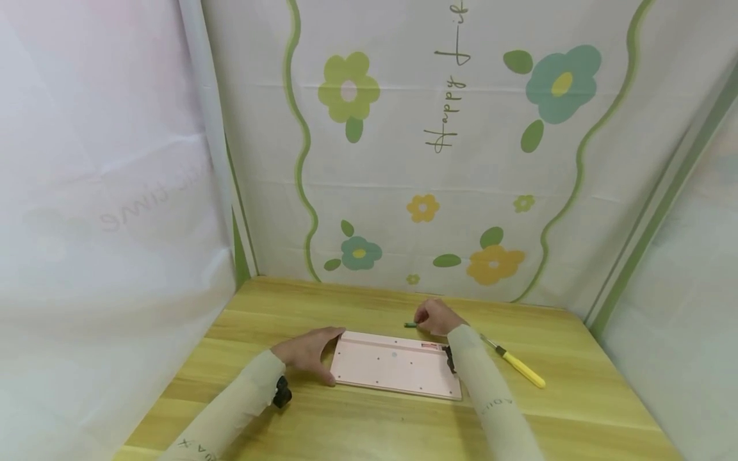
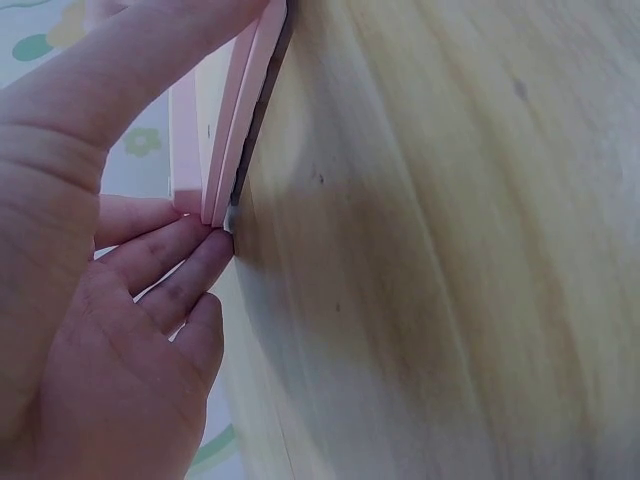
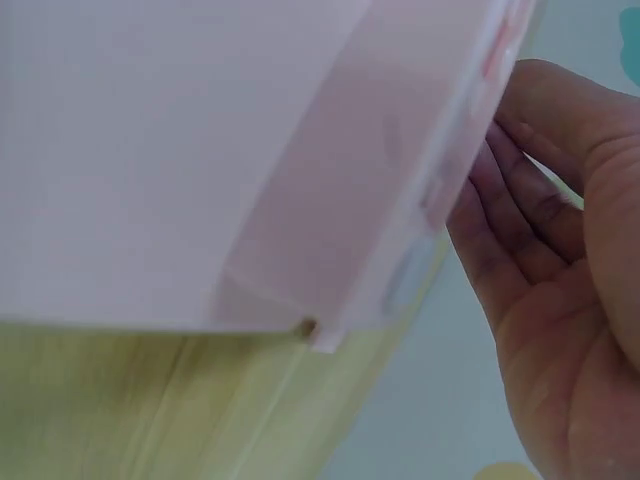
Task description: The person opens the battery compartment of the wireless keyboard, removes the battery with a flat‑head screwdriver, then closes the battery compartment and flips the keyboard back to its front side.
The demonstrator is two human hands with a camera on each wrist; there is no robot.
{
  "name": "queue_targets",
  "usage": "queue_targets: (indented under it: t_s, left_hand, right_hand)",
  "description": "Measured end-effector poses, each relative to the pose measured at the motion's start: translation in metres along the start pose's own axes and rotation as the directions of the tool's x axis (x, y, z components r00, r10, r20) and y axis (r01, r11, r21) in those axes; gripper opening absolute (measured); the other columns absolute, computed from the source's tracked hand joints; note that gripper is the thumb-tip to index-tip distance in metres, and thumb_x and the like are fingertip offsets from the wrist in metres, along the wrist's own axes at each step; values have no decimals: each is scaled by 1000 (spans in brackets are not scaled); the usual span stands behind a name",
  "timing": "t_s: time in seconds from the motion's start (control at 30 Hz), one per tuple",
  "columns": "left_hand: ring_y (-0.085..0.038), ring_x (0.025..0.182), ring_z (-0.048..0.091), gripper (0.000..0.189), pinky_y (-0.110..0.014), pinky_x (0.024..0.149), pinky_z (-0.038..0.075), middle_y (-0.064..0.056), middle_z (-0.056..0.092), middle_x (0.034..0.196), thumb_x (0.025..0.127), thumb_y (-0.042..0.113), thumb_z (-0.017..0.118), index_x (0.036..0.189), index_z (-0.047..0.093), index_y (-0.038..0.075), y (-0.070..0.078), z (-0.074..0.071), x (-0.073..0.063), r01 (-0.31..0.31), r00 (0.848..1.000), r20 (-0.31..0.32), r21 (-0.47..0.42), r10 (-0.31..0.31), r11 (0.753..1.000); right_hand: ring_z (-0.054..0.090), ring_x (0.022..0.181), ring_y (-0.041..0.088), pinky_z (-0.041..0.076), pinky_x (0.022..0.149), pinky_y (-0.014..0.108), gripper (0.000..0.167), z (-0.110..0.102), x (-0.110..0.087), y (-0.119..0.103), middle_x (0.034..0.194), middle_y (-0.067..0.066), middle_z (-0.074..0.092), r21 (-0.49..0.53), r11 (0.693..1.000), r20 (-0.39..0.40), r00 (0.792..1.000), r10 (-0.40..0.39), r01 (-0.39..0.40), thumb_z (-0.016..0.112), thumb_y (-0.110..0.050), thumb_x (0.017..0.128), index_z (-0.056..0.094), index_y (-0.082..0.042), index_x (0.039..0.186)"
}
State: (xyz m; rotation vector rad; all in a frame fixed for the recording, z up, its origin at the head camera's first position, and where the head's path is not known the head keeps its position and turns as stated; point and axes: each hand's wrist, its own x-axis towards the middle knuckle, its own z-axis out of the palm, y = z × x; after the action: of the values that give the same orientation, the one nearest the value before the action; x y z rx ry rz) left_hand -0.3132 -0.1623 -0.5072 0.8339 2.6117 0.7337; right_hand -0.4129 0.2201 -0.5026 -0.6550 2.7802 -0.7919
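A pink keyboard [image 1: 398, 371] lies face down on the table, its screw-dotted underside facing up. My left hand [image 1: 308, 351] grips its left end, thumb at the near corner and fingers at the far corner; in the left wrist view those fingers [image 2: 170, 270] curl against the corner. Just beyond the far right edge, my right hand [image 1: 438, 318] pinches one end of a small green battery [image 1: 410, 325], which sticks out leftward from the fingers. In the right wrist view the keyboard's edge [image 3: 330, 200] hides the right fingertips and the battery.
A screwdriver with a yellow handle [image 1: 521, 368] lies to the right of my right forearm, its shaft pointing away. The wooden table [image 1: 346, 426] ends at a flower-printed curtain [image 1: 392, 173] behind, with white cloth at both sides.
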Motion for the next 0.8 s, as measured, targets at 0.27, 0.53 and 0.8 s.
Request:
queue_targets:
  t_s: [0.27, 0.53, 0.8]
  left_hand:
    - [-36, 157, 37, 122, -55, 127, 35, -16, 37, 169, 74, 45, 97, 165, 29, 3, 1, 1, 0, 3, 1000, 1, -3, -3, 1000]
    - [-38, 158, 35, 121, -56, 128, 34, -17, 36, 170, 73, 45, 97, 165, 29, 4, 0, 0, 2, 9, 1000, -7, 4, -9, 1000]
    - [-37, 157, 36, 122, -56, 127, 34, -16, 36, 170, 73, 45, 97, 165, 30, 4, -2, 0, 2, 7, 1000, -3, -4, -7, 1000]
  right_hand:
    - [66, 88, 14, 61, 81, 36, 14, -22, -16, 7, 101, 8, 76, -59, 997, -21, 998, -51, 50, 75, -3, 93, 79, -1, 106]
    - [61, 80, 12, 57, 74, 30, 10, -43, -37, 22, 92, 10, 74, -107, 984, -17, 990, -143, 141, 72, 2, 93, 76, 5, 102]
    - [64, 80, 15, 56, 72, 27, 9, -36, -51, 35, 92, 12, 76, -92, 987, -60, 989, -136, 130, 72, 3, 95, 78, 4, 102]
